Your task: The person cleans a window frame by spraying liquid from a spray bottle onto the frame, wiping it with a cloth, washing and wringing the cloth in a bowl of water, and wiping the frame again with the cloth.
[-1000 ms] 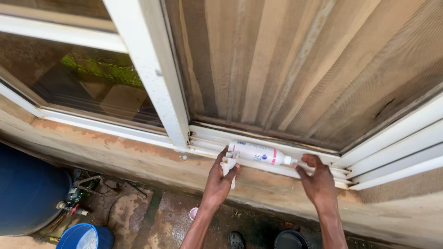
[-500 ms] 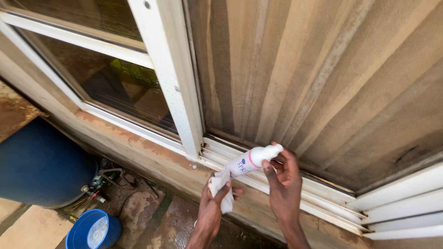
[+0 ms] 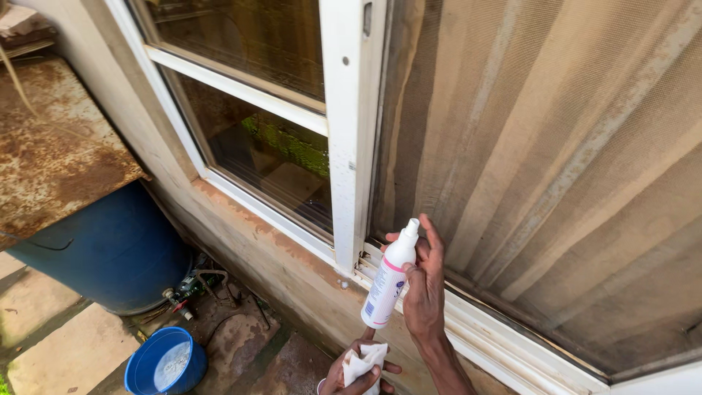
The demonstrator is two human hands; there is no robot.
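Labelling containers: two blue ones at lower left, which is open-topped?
The small blue bucket on the ground, its pale contents visible from above. The big blue drum behind it sits under a rusty sheet, its top hidden.

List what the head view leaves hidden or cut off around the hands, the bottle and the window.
- Left hand: cut off by the bottom edge; the white cloth covers its palm.
- Spray bottle: its far side is hidden behind the right hand.
- Room behind the mesh screen: blurred by dirt.
- Blue drum: its top is hidden under the rusty sheet.
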